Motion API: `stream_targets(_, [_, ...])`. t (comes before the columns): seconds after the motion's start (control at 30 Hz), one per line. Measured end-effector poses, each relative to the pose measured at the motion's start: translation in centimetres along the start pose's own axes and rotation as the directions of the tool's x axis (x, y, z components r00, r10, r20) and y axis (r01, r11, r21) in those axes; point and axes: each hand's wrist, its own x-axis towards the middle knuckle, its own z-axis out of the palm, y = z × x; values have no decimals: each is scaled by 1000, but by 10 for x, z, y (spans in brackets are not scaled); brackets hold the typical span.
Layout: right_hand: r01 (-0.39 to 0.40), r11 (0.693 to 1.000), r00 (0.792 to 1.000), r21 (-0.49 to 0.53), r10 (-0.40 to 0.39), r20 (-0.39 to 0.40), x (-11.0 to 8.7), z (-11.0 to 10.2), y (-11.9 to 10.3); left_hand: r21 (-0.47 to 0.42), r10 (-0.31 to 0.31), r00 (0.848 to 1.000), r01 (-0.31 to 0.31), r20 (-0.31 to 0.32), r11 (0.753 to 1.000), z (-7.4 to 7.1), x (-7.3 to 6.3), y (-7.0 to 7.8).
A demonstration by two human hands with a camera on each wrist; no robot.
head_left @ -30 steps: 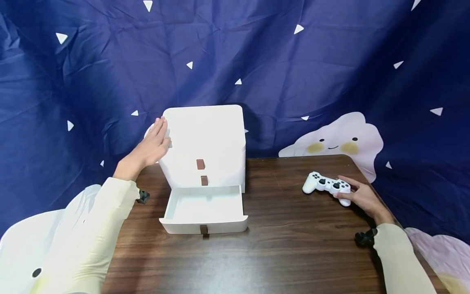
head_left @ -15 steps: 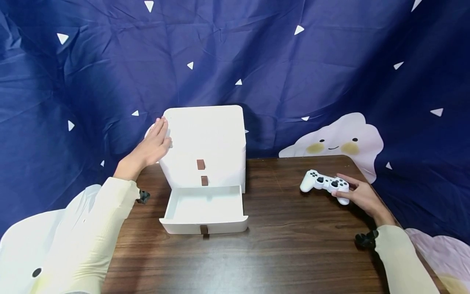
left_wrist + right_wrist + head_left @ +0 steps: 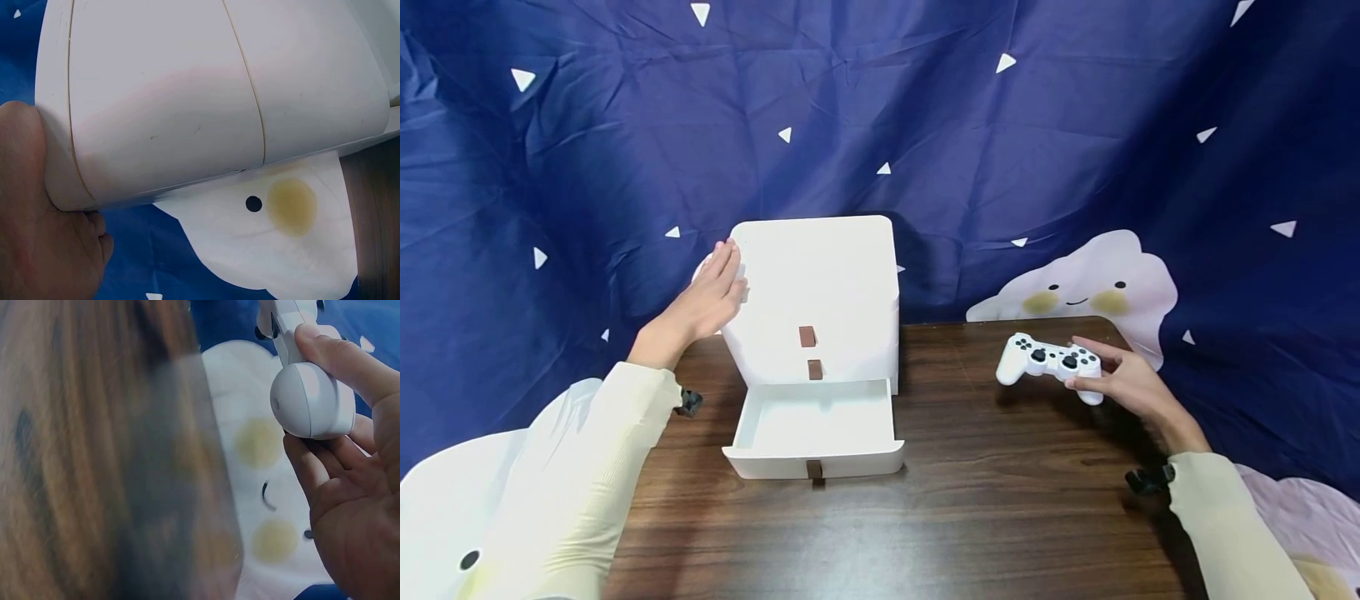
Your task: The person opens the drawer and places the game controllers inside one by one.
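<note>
In the head view, my left hand (image 3: 706,298) rests on the upper left edge of a white drawer unit (image 3: 820,275), its visible fingers mostly straight. The left wrist view has the thumb (image 3: 22,134) against the unit's edge, with other fingertips partly hidden beside it. The bottom drawer (image 3: 820,421) is pulled out, and I see nothing inside it. Over the right part of the table, my right hand (image 3: 1131,383) holds a white game controller (image 3: 1048,360) by its right end, slightly above the wood. The right wrist view shows the thumb on the controller's grip (image 3: 312,400) and fingers beneath it.
Both drawers above have small brown pull tabs (image 3: 807,336) and are closed. The brown wooden table (image 3: 970,500) reaches back to a dark blue curtain (image 3: 955,100) printed with white triangles and smiling clouds.
My right hand has lifted the controller off the table and carried it slightly left and away from me. The left hand and the pulled-out drawer stay in place.
</note>
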Motion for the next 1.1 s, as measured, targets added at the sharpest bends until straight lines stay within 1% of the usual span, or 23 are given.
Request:
stream_targets(0.13, [51, 998, 999, -38, -51, 1, -1, 0, -18, 7, -2, 1000, 2, 9, 1000, -1, 0, 0])
stream_targets(0.27, [83, 996, 996, -29, -83, 16, -2, 2, -40, 4, -3, 1000, 3, 12, 1000, -1, -1, 1])
stream_targets(0.4, [119, 992, 993, -41, -118, 27, -2, 4, -60, 3, 0, 1000, 0, 8, 1000, -1, -1, 1])
stream_targets(0.6, [154, 985, 988, -74, -153, 18, -1, 9, -80, 26, -3, 1000, 3, 2, 1000, -1, 0, 1])
stream_targets(0.73, [167, 985, 986, -45, -166, 29, -2, 13, -94, 49, -2, 1000, 2, 7, 999, -2, 0, 2])
stream_targets(0.87, [182, 983, 983, -38, -180, 39, -1, 18, -108, 68, -3, 1000, 2, 16, 998, -3, 0, 3])
stream_targets(1.1, [202, 979, 977, -3, -202, 68, -1, 27, -133, 83, -2, 1000, 0, 27, 997, -4, 0, 5])
